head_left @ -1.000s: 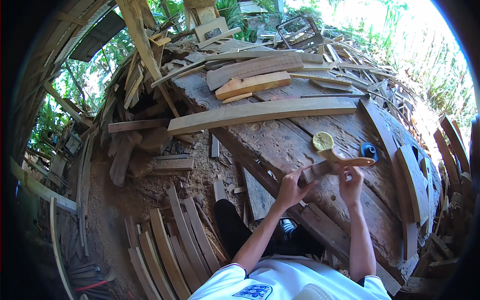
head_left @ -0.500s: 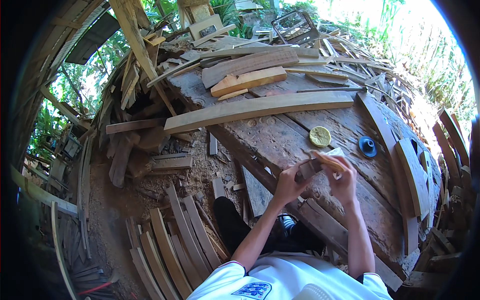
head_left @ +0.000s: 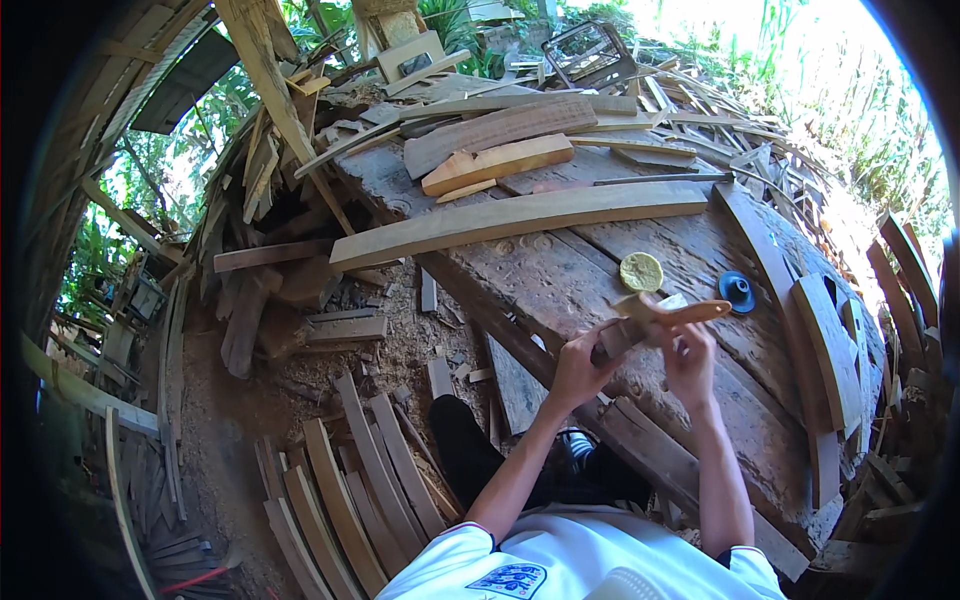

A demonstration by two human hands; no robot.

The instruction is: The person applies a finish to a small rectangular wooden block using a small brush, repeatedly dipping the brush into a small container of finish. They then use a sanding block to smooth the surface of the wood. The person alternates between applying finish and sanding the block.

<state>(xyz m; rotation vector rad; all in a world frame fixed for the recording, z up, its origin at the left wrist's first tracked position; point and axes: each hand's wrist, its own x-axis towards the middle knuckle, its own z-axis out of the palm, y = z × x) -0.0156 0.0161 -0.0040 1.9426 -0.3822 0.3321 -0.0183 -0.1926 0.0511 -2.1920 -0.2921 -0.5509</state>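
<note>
I log two hands raised over the near edge of the workbench, both on one small wooden piece. My left hand is curled around the darker lower end of that piece, fingers wrapped, thumb up along it. My right hand is partly closed, fingers bent upward and pressing the reddish-brown strip at the top of the piece from below; I cannot tell how firmly it clamps. The wooden piece sits in the air between the two hands, just above the bench edge, its reddish end pointing right toward the blue disc. Items on the bench top, counted: one round yellow-green disc, lying flat just beyond the held piece; one blue disc with a dark centre, to the right of it; one long pale plank lying across the bench from left to right; one short pale block behind the plank; one grey weathered board behind that block; one thin dark rod at the far right of the bench. Packages and labels: I see none that I can make out on the bench; the only badge in view is a small patch on my white shirt at the bottom edge. On the ground to the left, a fan of curved wooden slats, too overlapped for me to count surely.
</note>
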